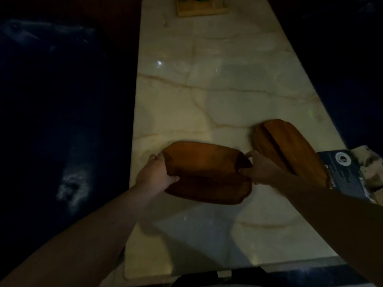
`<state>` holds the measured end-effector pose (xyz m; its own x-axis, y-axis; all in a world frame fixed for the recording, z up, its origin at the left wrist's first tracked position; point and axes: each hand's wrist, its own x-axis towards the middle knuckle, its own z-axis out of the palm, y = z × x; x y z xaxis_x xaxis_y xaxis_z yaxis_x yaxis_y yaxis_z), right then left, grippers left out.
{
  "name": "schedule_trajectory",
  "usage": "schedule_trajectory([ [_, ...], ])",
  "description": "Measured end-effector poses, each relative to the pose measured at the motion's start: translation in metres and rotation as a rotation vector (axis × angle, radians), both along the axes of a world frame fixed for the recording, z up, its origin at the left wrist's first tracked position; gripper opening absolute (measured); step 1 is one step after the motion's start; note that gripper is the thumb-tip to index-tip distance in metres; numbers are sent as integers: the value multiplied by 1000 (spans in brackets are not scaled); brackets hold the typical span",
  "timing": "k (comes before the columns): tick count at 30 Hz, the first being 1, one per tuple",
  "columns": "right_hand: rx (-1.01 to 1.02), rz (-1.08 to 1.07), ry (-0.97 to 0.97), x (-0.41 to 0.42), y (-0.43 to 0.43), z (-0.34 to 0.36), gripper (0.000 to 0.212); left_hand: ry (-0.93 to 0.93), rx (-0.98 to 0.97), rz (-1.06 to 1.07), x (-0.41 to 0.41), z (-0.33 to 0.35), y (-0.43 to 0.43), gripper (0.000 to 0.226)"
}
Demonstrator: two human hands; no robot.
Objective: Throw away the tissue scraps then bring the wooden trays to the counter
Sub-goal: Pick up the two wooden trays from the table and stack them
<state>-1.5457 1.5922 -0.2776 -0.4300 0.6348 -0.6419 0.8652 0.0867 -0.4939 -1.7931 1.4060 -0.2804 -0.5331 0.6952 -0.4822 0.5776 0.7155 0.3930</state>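
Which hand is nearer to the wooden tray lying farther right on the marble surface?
Right. The right hand sits beside that tray, gripping the nearer tray's right end; the left hand grips its left end.

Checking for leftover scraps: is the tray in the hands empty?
Empty: the held tray shows only bare brown wood between the left hand and right hand.

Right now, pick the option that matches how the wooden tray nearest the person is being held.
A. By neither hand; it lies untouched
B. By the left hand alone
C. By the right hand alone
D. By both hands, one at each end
D: the left hand grips the near wooden tray at its left end and the right hand at its right end, above the marble counter.
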Motion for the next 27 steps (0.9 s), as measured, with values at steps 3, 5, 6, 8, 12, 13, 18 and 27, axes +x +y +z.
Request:
schedule_trajectory([
  [3,32,-23,71,28,14,8,55,-25,17,23,16,12,25,94],
  [5,59,-46,119,50,25,10,55,-65,20,64,28,14,43,94],
  [6,70,-39,122,62,32,12,56,-83,31,80,34,11,52,93],
  [8,78,-19,123,86,46,15,58,-96,39,110,46,0,70,83],
  [12,73,-37,119,130,68,19,65,-118,90,106,90,14,106,61],
  [13,81,-40,108,141,73,19,66,-126,94,111,101,16,116,57],
  [18,17,-167,135,183,89,16,56,-108,105,73,131,22,165,51],
  [27,-170,-554,239,227,80,-3,47,-68,92,-119,160,18,265,59],
])
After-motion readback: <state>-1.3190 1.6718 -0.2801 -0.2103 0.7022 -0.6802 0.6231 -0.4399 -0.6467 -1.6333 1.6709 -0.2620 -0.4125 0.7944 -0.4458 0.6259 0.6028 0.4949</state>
